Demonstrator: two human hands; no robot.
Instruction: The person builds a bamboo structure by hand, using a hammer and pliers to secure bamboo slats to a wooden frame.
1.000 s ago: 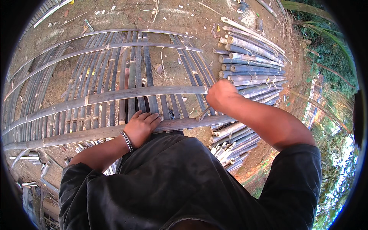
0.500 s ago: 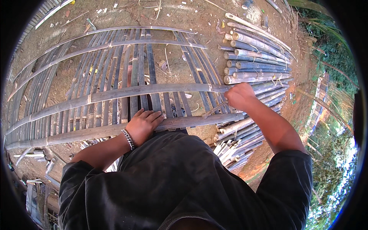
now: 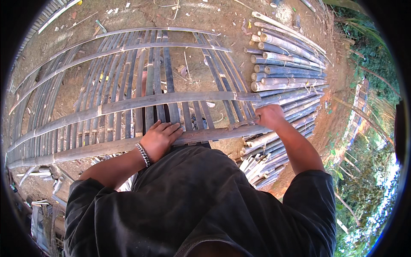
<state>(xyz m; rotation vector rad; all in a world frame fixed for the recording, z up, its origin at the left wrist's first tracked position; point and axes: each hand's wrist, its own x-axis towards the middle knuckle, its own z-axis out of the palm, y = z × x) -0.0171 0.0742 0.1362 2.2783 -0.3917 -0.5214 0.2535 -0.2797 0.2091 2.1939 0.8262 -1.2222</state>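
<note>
My left hand (image 3: 161, 138), with a chain bracelet at the wrist, rests on the nearest split-bamboo rail (image 3: 98, 149). Its fingers are drawn together at the tips beside a small pale spot, and whatever they pinch is too small to make out. Farther right, my right hand (image 3: 270, 117) is closed around the handle of what looks like a hammer (image 3: 244, 123). The tool points left, low over the same rail. Both hands are at a frame of dark bamboo slats (image 3: 128, 85), crossed by another long rail (image 3: 167, 98) just beyond the near one.
A stack of bamboo poles (image 3: 293, 70) lies right of the frame, and more thin cut pieces (image 3: 261, 167) are piled nearer to me. Two farther rails (image 3: 128, 48) cross the slats. Leafy plants (image 3: 368, 73) stand at the far right, with brown dirt ground (image 3: 201, 17) beyond the frame.
My right hand has come down toward the near rail with the hammer-like tool, and my right elbow has drawn in. The left hand has stayed in place.
</note>
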